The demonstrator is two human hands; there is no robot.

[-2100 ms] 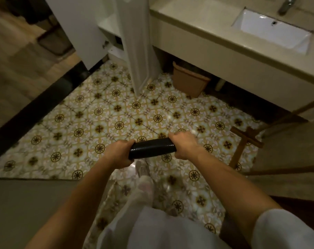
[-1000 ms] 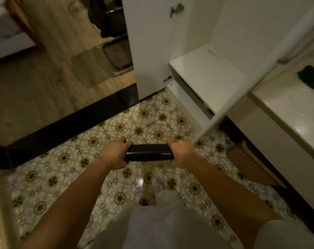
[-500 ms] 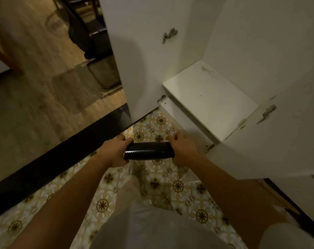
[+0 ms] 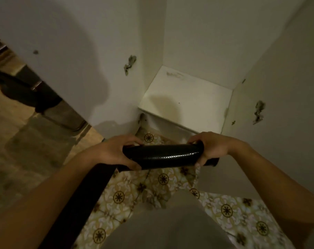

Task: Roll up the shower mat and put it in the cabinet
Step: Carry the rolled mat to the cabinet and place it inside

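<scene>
Shower mat (image 4: 163, 156), rolled, spans both closed grips: left hand (image 4: 115, 152), right hand (image 4: 213, 148).

View swung off the sink and counter — the open white cabinet's bare bottom shelf (image 4: 186, 103) now fills upper right, rolled glossy black shower mat (image 4: 163, 156) carried close before it.

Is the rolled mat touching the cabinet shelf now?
Apart. The head view shows the rolled mat held above floor tiles, in front of the cabinet shelf.

Two hands on show, left hand (image 4: 116, 152) and right hand (image 4: 213, 148), one rolled mat (image 4: 163, 156), one cabinet shelf (image 4: 186, 103), and two door hinges (image 4: 130, 64), perhaps more.
</scene>
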